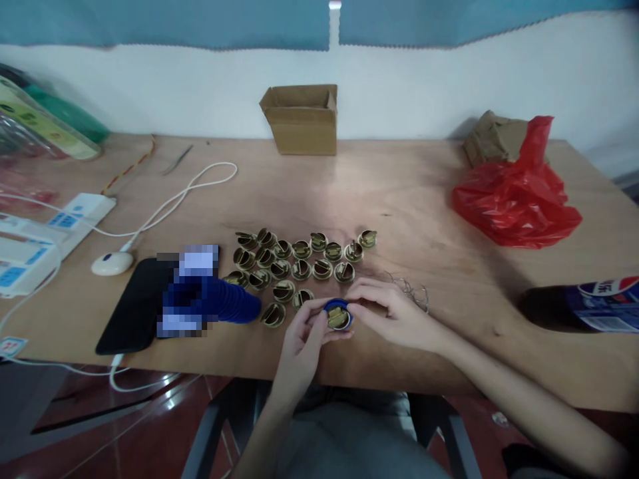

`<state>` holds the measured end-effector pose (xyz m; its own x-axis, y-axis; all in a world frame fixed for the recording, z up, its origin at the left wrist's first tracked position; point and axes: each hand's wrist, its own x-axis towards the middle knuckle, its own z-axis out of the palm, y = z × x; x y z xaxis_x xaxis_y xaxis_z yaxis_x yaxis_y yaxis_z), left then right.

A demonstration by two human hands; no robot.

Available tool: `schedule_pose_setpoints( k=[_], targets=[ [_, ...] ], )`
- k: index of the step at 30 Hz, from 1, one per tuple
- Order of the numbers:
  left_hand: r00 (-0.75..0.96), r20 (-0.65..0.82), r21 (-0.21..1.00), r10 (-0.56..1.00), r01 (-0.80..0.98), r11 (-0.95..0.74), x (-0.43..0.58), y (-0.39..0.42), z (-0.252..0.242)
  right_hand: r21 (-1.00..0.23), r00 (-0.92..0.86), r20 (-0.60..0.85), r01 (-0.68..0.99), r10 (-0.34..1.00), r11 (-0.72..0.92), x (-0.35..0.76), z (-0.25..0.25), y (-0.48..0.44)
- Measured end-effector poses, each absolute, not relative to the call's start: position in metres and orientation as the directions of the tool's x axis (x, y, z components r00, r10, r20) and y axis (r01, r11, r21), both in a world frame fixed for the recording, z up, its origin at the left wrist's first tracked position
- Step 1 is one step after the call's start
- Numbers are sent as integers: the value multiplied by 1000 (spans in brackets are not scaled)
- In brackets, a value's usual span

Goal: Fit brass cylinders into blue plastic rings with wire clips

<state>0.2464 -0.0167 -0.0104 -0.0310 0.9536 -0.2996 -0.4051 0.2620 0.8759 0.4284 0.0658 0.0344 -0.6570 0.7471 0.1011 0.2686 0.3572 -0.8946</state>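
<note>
My left hand (304, 332) and my right hand (394, 313) meet near the table's front edge, both gripping one small round piece (339, 317) with a blue rim and a brass inside. Several similar brass round pieces (299, 259) lie in rows on the wooden table (399, 193) just beyond my hands. A stack of blue rings (234, 301) lies on its side to the left of my left hand. Thin wire loops (412, 289) rest by my right hand.
A black phone (132, 306) and a white mouse (112, 263) with its cable lie at the left. An open cardboard box (302, 118) stands at the back. A red plastic bag (516, 196) and a dark bottle (584, 306) are at the right.
</note>
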Motion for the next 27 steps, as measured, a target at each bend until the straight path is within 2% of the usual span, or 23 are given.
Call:
schedule_pose_setpoints(
  k=[6,16,21,24,27],
  targets=[
    [-4,-306,875,952,-394,280,248,-16,-6,-866,-641,162,272,750,419,429,30,66],
    [15,-382,862,924,-355,362,248,-17,0,-899,-645,55,301,762,320,427,32,63],
    [35,-317,874,948,-377,306,251,-19,-1,-937,-611,-92,320,786,139,427,31,62],
    [33,-256,887,966,-388,248,252,-19,0,-967,-628,-176,254,758,-14,428,31,64],
    [33,-221,896,975,-387,216,251,-18,1,-978,-661,-200,173,723,-112,429,33,65]
  ],
)
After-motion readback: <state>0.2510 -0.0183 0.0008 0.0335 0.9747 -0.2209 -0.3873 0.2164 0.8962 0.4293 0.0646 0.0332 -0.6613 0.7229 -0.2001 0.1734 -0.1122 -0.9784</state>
